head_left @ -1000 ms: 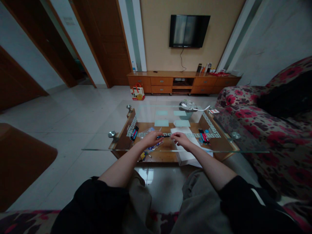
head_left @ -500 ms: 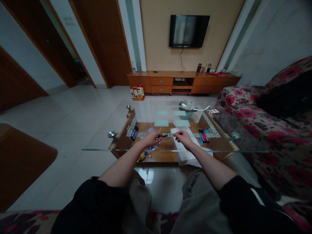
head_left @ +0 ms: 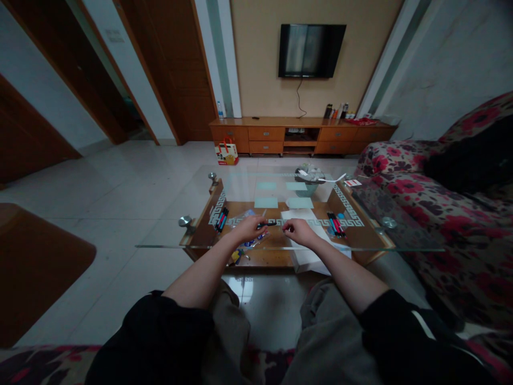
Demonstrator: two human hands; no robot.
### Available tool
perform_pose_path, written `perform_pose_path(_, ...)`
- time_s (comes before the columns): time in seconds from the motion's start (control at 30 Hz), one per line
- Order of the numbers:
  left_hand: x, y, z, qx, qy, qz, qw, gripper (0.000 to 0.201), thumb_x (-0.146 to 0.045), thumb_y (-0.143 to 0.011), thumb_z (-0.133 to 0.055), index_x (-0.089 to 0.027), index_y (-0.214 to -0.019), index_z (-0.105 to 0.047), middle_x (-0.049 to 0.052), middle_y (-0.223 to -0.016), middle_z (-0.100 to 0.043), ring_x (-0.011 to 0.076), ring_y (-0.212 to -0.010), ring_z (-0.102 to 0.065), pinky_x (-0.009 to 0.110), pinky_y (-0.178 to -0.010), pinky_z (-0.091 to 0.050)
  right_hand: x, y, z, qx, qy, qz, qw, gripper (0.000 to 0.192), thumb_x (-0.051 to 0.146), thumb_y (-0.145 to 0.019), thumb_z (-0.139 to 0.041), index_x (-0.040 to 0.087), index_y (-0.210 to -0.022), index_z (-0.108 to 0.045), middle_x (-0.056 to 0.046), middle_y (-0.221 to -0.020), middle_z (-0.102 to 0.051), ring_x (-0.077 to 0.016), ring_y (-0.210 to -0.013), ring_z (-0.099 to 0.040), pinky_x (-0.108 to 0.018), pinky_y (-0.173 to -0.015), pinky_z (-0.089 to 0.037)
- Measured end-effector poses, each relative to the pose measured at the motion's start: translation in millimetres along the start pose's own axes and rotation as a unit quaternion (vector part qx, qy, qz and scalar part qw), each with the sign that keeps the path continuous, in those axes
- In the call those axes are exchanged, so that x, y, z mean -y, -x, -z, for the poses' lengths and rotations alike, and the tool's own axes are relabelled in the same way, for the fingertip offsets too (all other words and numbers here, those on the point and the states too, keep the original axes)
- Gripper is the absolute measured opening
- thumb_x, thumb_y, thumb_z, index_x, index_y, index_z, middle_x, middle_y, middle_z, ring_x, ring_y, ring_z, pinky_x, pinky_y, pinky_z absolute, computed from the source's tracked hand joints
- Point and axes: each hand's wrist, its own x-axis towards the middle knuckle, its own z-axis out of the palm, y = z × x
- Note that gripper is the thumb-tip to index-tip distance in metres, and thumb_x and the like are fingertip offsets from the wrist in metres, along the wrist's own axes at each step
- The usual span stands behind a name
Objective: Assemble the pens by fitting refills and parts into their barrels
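Seated at a glass-topped coffee table (head_left: 168,243), I hold a dark pen (head_left: 266,224) in my left hand (head_left: 249,229), the fingers curled closed around its near end while the tip points right, toward my other hand. My right hand (head_left: 297,231) hovers just beside that tip, fingers pinched together; whether anything sits between them is too small to tell. Both hands are over the glass, near its front edge. White sheets of paper (head_left: 308,255) lie under the right hand. One cluster of red and blue pens (head_left: 220,218) rests to the left, another cluster of pens (head_left: 335,224) to the right. Farther back stand a small basket (head_left: 309,184), then a wooden TV cabinet (head_left: 300,136) below a wall-mounted television (head_left: 310,50). A floral sofa (head_left: 449,224) flanks the table on my right.
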Motion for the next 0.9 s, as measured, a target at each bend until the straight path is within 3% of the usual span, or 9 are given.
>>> perform_pose_path(0.23,1.1,0.1,-1.3,0.002,0.009,-0.002,1.0,0.021,-0.032,-0.092,-0.055,-0.019,-0.099,-0.07,0.005,-0.091,-0.07,0.0175,-0.082,-0.062,0.025,-0.073,-0.044,-0.6,1.5,1.0,0.044,0.039,0.015,0.998,0.024,0.006,-0.071,-0.06,0.017,-0.086,-0.076,-0.006,-0.083,-0.073,-0.0188,-0.073,-0.063,-0.026,-0.07,-0.045)
perform_pose_path(0.4,0.7,0.5,-1.3,-0.003,0.011,-0.012,1.0,0.021,-0.031,-0.093,-0.055,-0.019,-0.099,-0.07,0.005,-0.09,-0.07,0.0172,-0.081,-0.062,0.025,-0.072,-0.043,-1.5,2.4,-1.0,0.046,0.044,0.009,0.998,0.033,0.005,-0.072,-0.059,0.014,-0.1,-0.074,-0.006,-0.082,-0.072,-0.018,-0.073,-0.063,-0.025,-0.07,-0.044)
perform_pose_path(0.67,-0.4,-0.2,-0.7,-0.004,0.015,-0.007,1.0,0.021,-0.031,-0.092,-0.056,-0.019,-0.1,-0.07,0.006,-0.092,-0.07,0.0172,-0.083,-0.063,0.025,-0.075,-0.044,-1.3,3.1,-1.7,0.053,0.033,0.006,0.998,0.033,0.007,-0.074,-0.063,0.015,-0.105,-0.071,-0.007,-0.087,-0.071,-0.0191,-0.078,-0.063,-0.026,-0.075,-0.044)
perform_pose_path(0.9,1.2,0.7,-1.1,-0.002,0.023,-0.006,1.0,0.019,-0.032,-0.09,-0.06,-0.019,-0.099,-0.07,0.005,-0.092,-0.071,0.0177,-0.084,-0.064,0.025,-0.074,-0.044,6.5,5.0,4.9,-0.003,0.043,0.004,0.999,0.039,0.028,-0.084,-0.069,0.01,-0.118,-0.065,-0.011,-0.097,-0.068,-0.0189,-0.079,-0.06,-0.028,-0.076,-0.044)
